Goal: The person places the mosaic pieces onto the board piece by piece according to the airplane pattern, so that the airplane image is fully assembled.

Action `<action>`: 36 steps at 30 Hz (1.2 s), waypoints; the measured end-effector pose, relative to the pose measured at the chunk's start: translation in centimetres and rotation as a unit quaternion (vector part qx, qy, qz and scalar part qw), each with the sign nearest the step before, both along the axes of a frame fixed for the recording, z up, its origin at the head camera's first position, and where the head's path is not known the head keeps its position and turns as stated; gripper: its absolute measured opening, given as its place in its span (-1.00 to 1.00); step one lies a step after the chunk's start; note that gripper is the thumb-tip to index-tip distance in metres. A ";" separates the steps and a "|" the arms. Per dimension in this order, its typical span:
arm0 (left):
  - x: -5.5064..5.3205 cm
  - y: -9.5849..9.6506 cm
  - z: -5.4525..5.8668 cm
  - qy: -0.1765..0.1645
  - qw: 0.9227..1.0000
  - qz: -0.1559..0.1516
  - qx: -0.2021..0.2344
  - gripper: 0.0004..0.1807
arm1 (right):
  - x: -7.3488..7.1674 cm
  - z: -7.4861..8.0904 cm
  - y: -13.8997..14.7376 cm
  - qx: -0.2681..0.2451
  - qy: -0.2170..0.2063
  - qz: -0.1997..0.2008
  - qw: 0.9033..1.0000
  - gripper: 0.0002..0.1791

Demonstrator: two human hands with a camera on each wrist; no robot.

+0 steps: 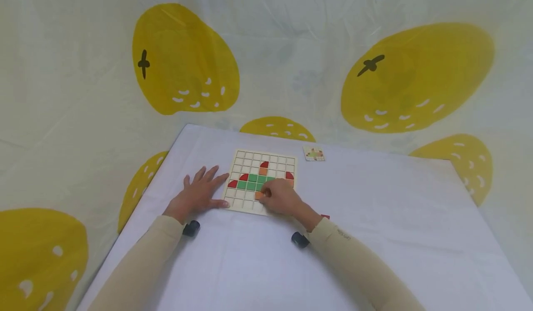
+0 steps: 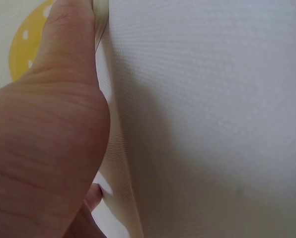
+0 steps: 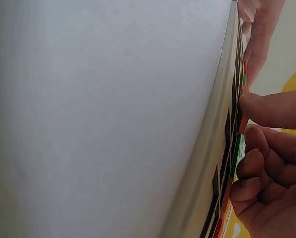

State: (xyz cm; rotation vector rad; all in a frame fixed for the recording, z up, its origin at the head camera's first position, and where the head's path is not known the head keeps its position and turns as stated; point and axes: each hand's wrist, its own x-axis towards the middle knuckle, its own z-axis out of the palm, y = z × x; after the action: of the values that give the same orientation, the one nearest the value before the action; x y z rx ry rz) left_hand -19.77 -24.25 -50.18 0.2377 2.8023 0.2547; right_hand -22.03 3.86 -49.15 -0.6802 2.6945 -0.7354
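A cream grid board [image 1: 238, 203] lies on the table, bearing red quarter-round tiles [image 1: 264, 164], green square tiles [image 1: 251, 186] and orange square tiles. My left hand [image 1: 197, 194] is spread flat, its index finger and thumb touching the board's left edge. Over the lower right of the board, my right hand [image 1: 282, 197] pinches an orange tile [image 1: 259, 195] between thumb and fingers. That orange tile [image 3: 244, 121] sits at the board's surface in the right wrist view, the thumb [image 3: 277, 108] against it. The right hand hides part of the board.
A small pattern card [image 1: 314, 153] lies beyond the board's far right corner. A red piece [image 1: 325, 216] shows partly beside the right wrist. Dark wrist devices [image 1: 192, 228] hang under both sleeves. White cloth covers the table [image 1: 395, 200]; a fruit-printed curtain [image 1: 291, 38] stands behind.
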 end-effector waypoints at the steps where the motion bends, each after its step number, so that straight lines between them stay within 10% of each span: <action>1: 0.0 0.0 -0.1 0.001 1.000 0.000 0.000 0.11 | 0.0 0.0 0.0 0.002 0.003 0.000 1.000 -0.81; 15: -0.1 -0.1 -0.3 -0.003 1.000 -0.002 0.007 0.11 | 0.4 -0.1 1.7 -0.024 -0.012 -0.022 0.999 -0.78; 23: -0.3 -0.1 -0.2 -0.012 1.000 0.002 0.014 0.10 | 0.8 0.8 6.8 -0.016 -0.039 -0.079 0.996 -0.78; 36: -0.3 0.0 -0.4 0.000 1.000 -0.003 0.005 0.10 | 0.2 -0.1 18.2 -0.010 -0.097 -0.030 0.995 -0.72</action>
State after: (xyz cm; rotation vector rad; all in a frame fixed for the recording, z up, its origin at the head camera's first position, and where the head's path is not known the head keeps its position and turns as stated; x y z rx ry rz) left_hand -20.10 -24.26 -50.57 0.2486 2.8007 0.2667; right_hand -21.85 22.10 -49.29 -0.5065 2.5419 -0.8007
